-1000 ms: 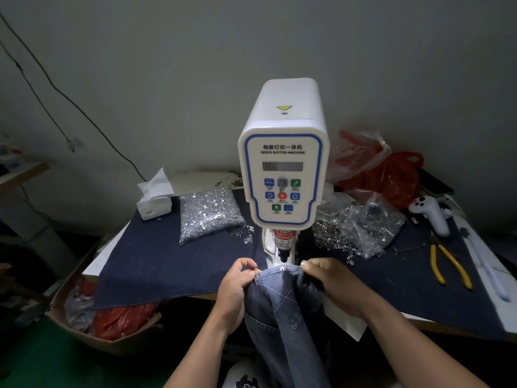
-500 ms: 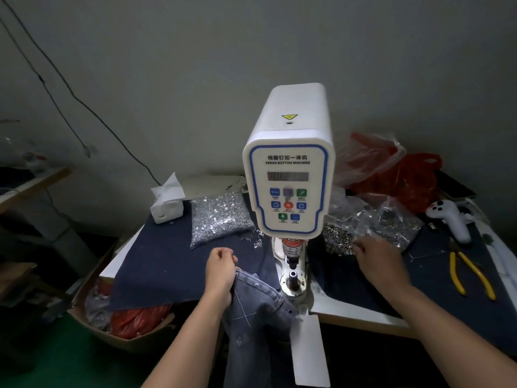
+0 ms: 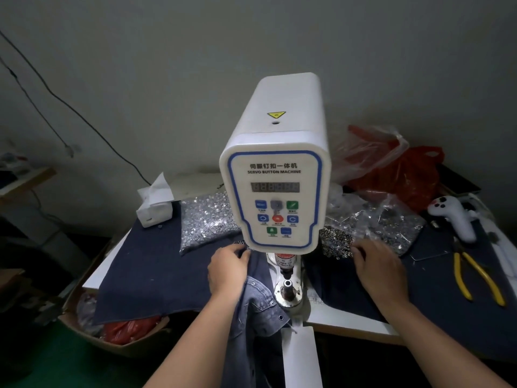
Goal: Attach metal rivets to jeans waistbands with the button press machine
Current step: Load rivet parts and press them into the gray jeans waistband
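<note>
— Dark denim cloth point(image 3: 156, 264) covers the worktop point(image 3: 349, 323), as before. Where are the jeans point(image 3: 251, 303)?
— They hang over the front edge, left of the button press machine point(image 3: 275, 175). The left hand point(image 3: 228, 271) grips the waistband, now nearer to the machine.
— And the right hand point(image 3: 377, 268)?
— Fingers loose and straight, holding nothing, at the rivet pile point(image 3: 335, 243) like half a second ago.
</note>
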Available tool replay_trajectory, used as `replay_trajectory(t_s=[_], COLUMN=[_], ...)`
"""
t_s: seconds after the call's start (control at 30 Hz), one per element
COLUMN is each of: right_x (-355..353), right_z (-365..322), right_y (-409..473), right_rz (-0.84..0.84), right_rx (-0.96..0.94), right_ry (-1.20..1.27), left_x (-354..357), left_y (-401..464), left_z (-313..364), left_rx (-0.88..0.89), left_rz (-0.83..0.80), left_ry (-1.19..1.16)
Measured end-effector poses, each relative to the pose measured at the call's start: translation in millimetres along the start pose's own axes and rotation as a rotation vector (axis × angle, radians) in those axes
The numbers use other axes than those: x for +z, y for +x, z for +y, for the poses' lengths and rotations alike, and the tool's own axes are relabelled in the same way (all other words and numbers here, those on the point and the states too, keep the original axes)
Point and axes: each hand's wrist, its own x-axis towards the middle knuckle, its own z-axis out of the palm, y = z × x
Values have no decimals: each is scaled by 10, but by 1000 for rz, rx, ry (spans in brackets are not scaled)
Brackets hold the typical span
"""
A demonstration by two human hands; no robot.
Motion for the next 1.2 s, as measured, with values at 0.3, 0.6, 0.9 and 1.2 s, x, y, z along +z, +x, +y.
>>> replay_trajectory(t_s=[0.3, 0.6, 0.9, 1.2], right_x=[-52, -351, -335, -416], right_z=[-26, -626, -1103, -1258], right_y=[-35, -211, -429, -488], right_rz=[28, -105, -479, -671], right_rx=[7, 101, 729, 1009], right_ry=[154, 516, 1249, 1433], left_x=[-28, -27, -76, -283], left_y=[-62, -62, -89, -181], left_z=[75, 69, 21, -48], left_rx=[28, 26, -52, -100], left_rz=[-8, 7, 20, -3], left_ry=[10, -48, -230, -579])
